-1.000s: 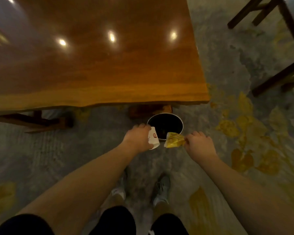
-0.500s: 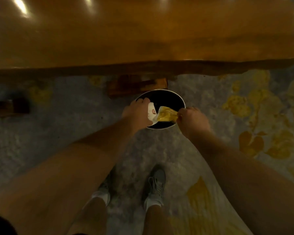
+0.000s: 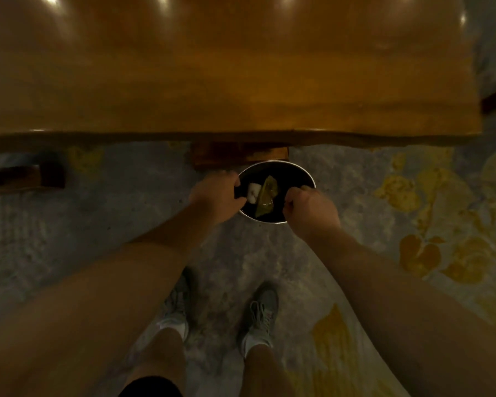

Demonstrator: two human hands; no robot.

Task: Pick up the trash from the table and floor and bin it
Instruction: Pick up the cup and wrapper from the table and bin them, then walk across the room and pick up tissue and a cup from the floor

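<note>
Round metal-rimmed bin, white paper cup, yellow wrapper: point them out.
Round metal-rimmed bin [image 3: 306, 174]: head view, far right rim.
White paper cup [image 3: 253, 191]: head view, side wall, inside bin.
Yellow wrapper [image 3: 265, 197]: head view, middle, inside bin.

Counter [image 3: 226, 81]: glossy orange-brown wood, lighter amber band toward the near edge, dark brown edge face, a few white light glints on top. Floor [image 3: 112, 224]: mottled grey-blue carpet with mustard-yellow leaf and flower shapes, densest on the right. Bin [image 3: 304, 174]: thin silver rim, black inside. In it, a white cup [image 3: 253, 192] with a small red mark, and a yellow-olive wrapper [image 3: 266, 196], shiny. Shoes [image 3: 262, 316]: grey with pale laces, white socks above. Shorts [image 3: 151, 386]: black. Wooden block [image 3: 238, 156] under the counter: reddish-brown. Dark brown furniture leg [image 3: 23, 176] at left.
</note>
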